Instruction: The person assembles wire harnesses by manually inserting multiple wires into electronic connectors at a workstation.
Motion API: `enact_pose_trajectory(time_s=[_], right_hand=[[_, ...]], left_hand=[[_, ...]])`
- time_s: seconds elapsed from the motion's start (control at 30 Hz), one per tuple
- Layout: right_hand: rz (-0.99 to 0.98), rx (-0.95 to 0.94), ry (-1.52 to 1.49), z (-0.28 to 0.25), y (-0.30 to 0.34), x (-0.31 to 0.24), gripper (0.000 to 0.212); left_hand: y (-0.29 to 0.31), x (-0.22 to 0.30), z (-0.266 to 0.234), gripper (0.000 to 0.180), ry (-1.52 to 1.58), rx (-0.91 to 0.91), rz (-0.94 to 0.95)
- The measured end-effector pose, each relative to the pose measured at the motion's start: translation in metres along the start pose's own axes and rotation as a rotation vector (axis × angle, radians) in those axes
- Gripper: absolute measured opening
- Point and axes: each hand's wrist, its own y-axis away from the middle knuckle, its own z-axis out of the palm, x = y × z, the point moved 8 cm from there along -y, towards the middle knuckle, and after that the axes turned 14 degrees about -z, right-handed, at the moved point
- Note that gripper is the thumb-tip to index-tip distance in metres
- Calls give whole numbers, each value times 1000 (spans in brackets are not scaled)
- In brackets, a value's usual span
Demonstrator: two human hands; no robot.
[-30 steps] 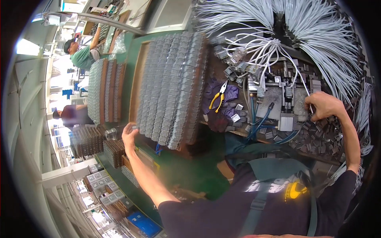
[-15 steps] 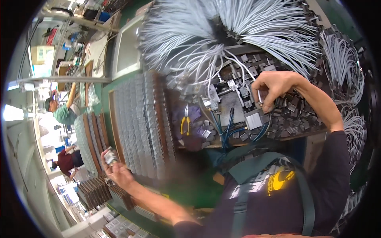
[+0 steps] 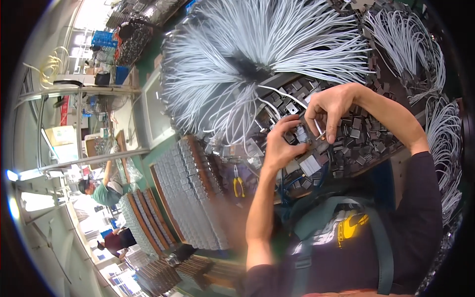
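Over the workbench, my left hand point(image 3: 281, 146) has thumb and fingers closed around a small grey block-shaped part point(image 3: 302, 133). Right beside it, my right hand point(image 3: 332, 111) pinches a white cable point(image 3: 318, 127) between thumb and fingers, its end pointing down near the grey part. Below the hands sits a pale ribbed metal block point(image 3: 310, 166), with dark blue tubes point(image 3: 324, 174) near it. Loose dark metal pieces point(image 3: 356, 132) lie heaped to the right. My fingers partly hide the fixture underneath.
A large fan of white cables point(image 3: 213, 59) covers the bench's far side, with more cable bundles point(image 3: 440, 128) at right. Yellow-handled pliers point(image 3: 238, 184) lie left of my hands. Stacked grey parts point(image 3: 185, 198) stand farther left. Two people, one in a green shirt point(image 3: 108, 194), are in the left background.
My left hand has come from the far left, by the stacks, to the bench beside my right hand, carrying the small grey part. My right hand still pinches the cable. The view has shifted.
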Motion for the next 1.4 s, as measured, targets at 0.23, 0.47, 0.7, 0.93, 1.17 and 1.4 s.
enact_pose_trajectory(time_s=[0.23,0.47,0.7,0.93,1.17,1.4], right_hand=[[8,-33,65,8,1,9,38],[-168,218,761,14,-18,-10,37],[-184,358,614,18,-23,-15,39],[-130,279,391,31,-25,8,45],[-159,299,409,34,-30,1,43],[-230,324,563,37,-33,2,40]], left_hand=[[27,16,-140,59,-165,-69,-422],[55,49,-112,52,-490,98,-70],[62,25,-30,54,-364,155,23],[57,-30,-15,61,148,8,-158],[58,-35,-10,70,355,-87,-285],[59,-8,-18,64,-92,-58,-206]])
